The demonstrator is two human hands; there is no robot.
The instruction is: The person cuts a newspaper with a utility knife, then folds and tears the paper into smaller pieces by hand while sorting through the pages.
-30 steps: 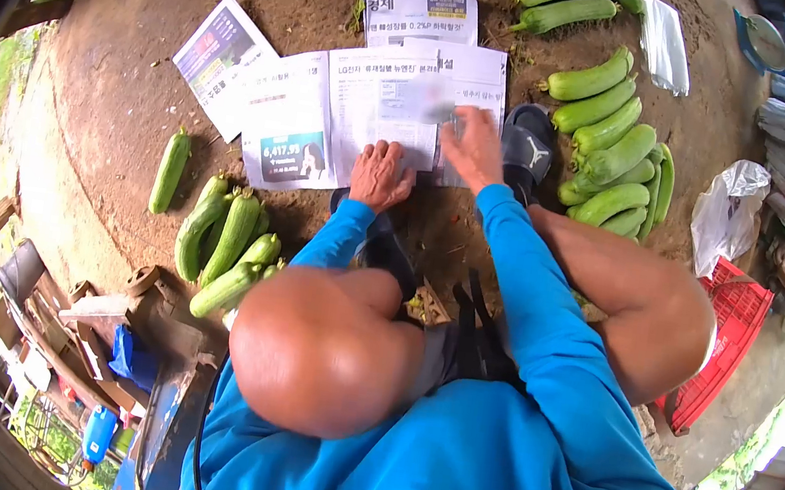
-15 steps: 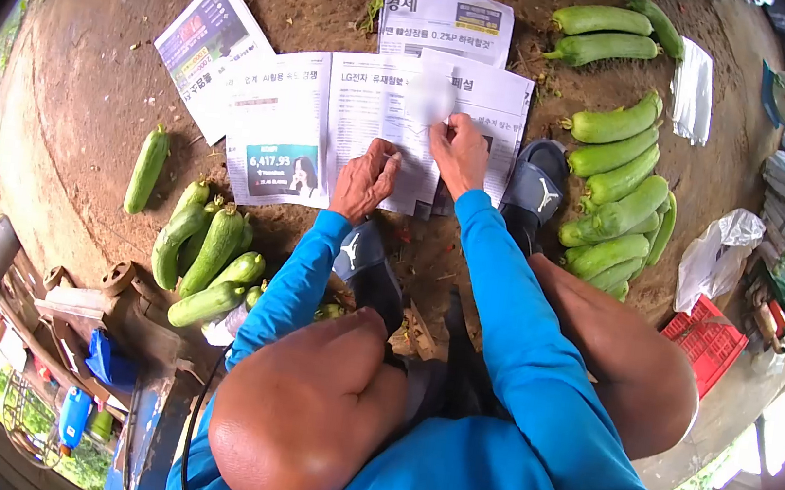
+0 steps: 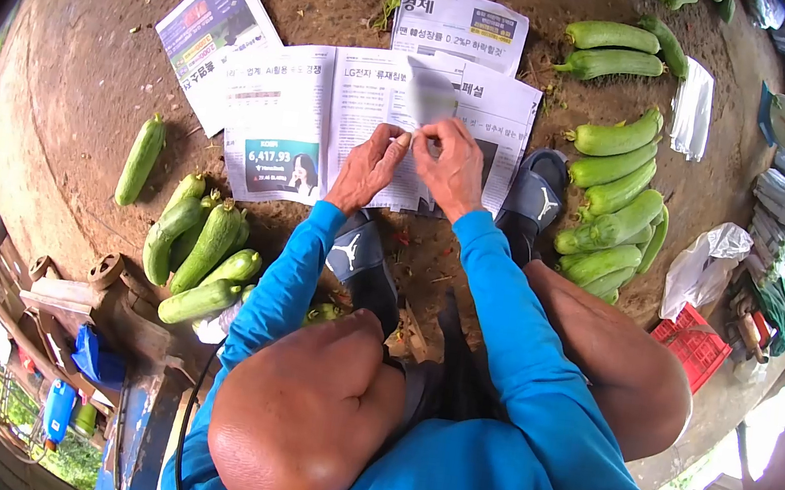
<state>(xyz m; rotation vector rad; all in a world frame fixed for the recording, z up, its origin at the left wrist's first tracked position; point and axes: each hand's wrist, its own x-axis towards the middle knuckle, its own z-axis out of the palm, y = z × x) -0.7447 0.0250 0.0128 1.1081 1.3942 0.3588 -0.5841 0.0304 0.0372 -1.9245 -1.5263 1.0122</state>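
My left hand (image 3: 370,166) and my right hand (image 3: 449,166) are close together over the spread newspaper (image 3: 276,113), thumbs and fingers pinched near each other. A pale, blurred patch (image 3: 429,93) shows just above the fingertips; I cannot tell what the fingers hold. Under the hands the newspaper lies open on the dirt, with a second newspaper sheet (image 3: 460,26) at its far edge. Another folded newspaper (image 3: 218,33) overlaps its left side. Sandalled feet stand at the paper's near edge, the right sandal (image 3: 536,189) by its right corner.
Green squash lie in a row (image 3: 615,189) on the right, with a few more (image 3: 614,52) beyond. A heap of squash (image 3: 209,247) sits at left, one single squash (image 3: 140,160) apart. White sheets (image 3: 692,107), a clear plastic bag (image 3: 706,269) and a red basket (image 3: 694,346) are at right.
My left hand has moved up and my right hand slightly down, bringing their fingertips together. The view has shifted a little, showing more squash at the far right.
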